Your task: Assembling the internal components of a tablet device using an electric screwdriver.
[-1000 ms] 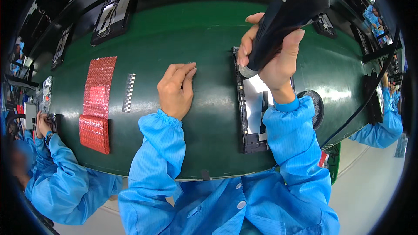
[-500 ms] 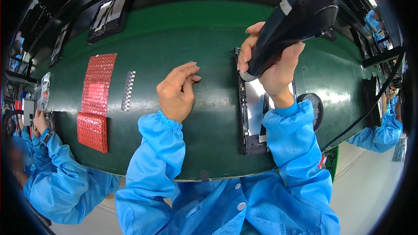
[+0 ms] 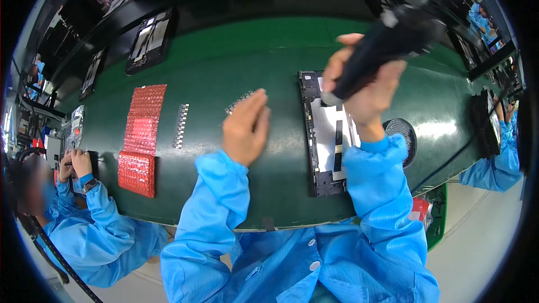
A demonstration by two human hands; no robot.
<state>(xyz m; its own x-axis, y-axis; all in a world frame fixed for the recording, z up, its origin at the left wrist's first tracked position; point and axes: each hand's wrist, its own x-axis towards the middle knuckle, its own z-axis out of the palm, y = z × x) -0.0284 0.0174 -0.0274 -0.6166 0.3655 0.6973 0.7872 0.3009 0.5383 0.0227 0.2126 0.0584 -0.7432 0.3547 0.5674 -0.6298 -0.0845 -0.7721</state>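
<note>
Right now the right hand (image 3: 368,92) is clamped on a black scanner (image 3: 387,47), nose tilted down-left at the long upright panel (image 3: 328,134) just beneath, while the left hand (image 3: 246,129), loosely curled, rests farther left on the green surface (image 3: 236,50).

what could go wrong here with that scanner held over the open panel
The right hand holds the black handheld scanner just above the open panel frame; a slip might knock its exposed inside. The left hand sits by a small strip of parts and could brush it across the green belt.
</note>
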